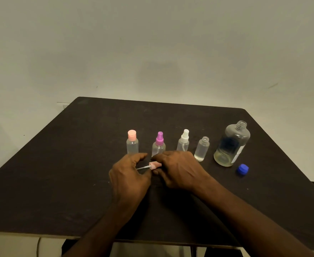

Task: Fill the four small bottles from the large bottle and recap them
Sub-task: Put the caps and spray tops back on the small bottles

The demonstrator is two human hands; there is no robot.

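Four small clear bottles stand in a row on the dark table (59, 164): one with a pink flip cap (132, 142), one with a purple spray top (159, 144), one with a white spray top (183, 141), and an uncapped one (201, 149) holding clear liquid. To their right stands the large clear bottle (231, 144), uncapped, with liquid low in it. Its blue cap (242, 169) lies on the table beside it. My right hand (178, 169) grips a pink pump cap (154, 165) lying sideways, its white tube pointing left. My left hand (129, 175) touches that tube with its fingers.
A pale wall rises behind the table. The table's front edge runs just below my forearms, and its right edge falls away close to the blue cap.
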